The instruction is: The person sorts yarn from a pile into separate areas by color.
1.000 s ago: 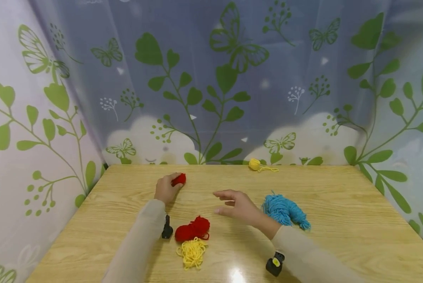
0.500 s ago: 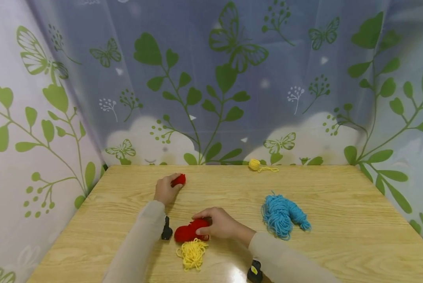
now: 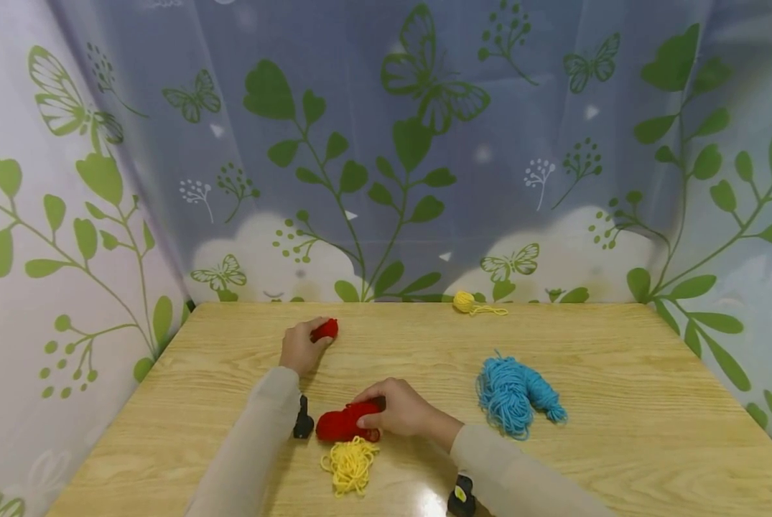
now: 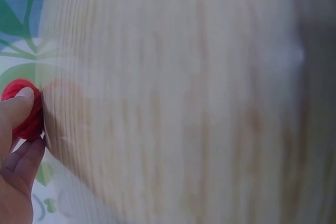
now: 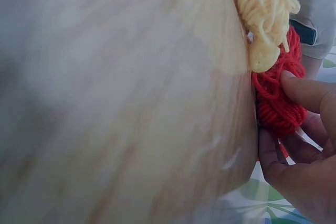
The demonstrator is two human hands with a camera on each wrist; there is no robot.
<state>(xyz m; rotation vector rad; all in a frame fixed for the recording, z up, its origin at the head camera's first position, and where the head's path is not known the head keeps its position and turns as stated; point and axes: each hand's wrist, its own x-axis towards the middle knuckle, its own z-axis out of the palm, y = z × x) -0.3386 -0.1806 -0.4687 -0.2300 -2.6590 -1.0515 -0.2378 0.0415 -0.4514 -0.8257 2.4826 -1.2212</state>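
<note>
Around red yarn (image 3: pixel 327 329) (image 3: pixel 337 425), curled hands (image 3: pixel 300 347) (image 3: pixel 403 409)

At the left edge, the left hand (image 4: pixel 18 163) grips a red yarn ball (image 4: pixel 32 121) against the wood-grained tabletop (image 4: pixel 173 98).

Matt yarn (image 3: pixel 336 426), glossy wood-grain table (image 3: pixel 631 402)

Your head camera looks forward and down across the wood-grain tabletop (image 3: pixel 625 380), the butterfly-print backdrop (image 3: pixel 476 172) filling the upper half. Your left wrist camera (image 3: pixel 304 422) looks closely at your left hand (image 4: pixel 18 177) and the red yarn ball (image 4: pixel 33 119), far left in frame; your right wrist camera (image 3: pixel 462 497), also close, has your right hand (image 5: pixel 307 174) and the red yarn skein (image 5: pixel 281 107) far right. Head and left wrist views share the ball; head and right wrist share the skein.
</note>
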